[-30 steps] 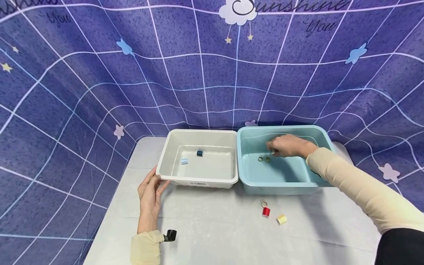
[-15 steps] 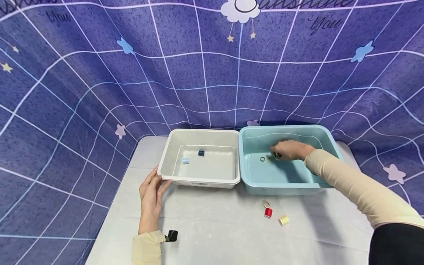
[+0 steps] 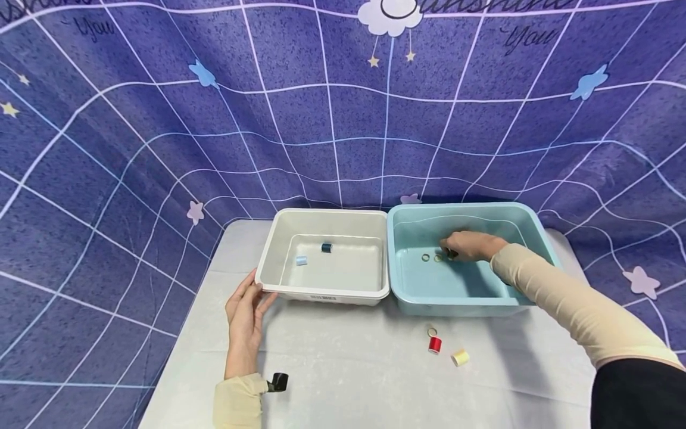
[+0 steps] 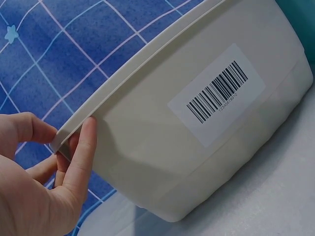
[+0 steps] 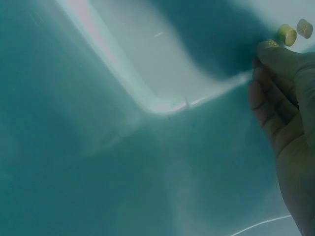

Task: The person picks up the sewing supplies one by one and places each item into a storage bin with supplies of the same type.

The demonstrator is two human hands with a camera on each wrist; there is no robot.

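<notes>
My left hand [image 3: 245, 313] grips the front left corner of a white plastic bin [image 3: 321, 293], its thumb and fingers on either side of the rim in the left wrist view. A light blue thread spool [image 3: 301, 261] and a dark blue thread spool [image 3: 326, 248] lie inside that bin. Down in the light blue bin [image 3: 455, 301], my right hand [image 3: 471, 245] pinches a small gold ring-shaped thimble [image 5: 272, 44] at the floor, mostly covered by the fingertips. Beside it are a second gold thimble [image 5: 287, 35] and a third thimble [image 5: 305, 28].
In front of the bins, a red thread spool [image 3: 435, 345], a pale yellow thread spool [image 3: 460, 357] and a gold ring [image 3: 432, 332] lie on the white-covered table [image 3: 343, 369]. A purple patterned curtain [image 3: 300, 119] hangs behind. Both bins stand side by side.
My right hand has lowered slightly inside the light blue bin, bringing the pinched thimble down beside the other two. The left hand keeps its grip. The head view has shifted slightly.
</notes>
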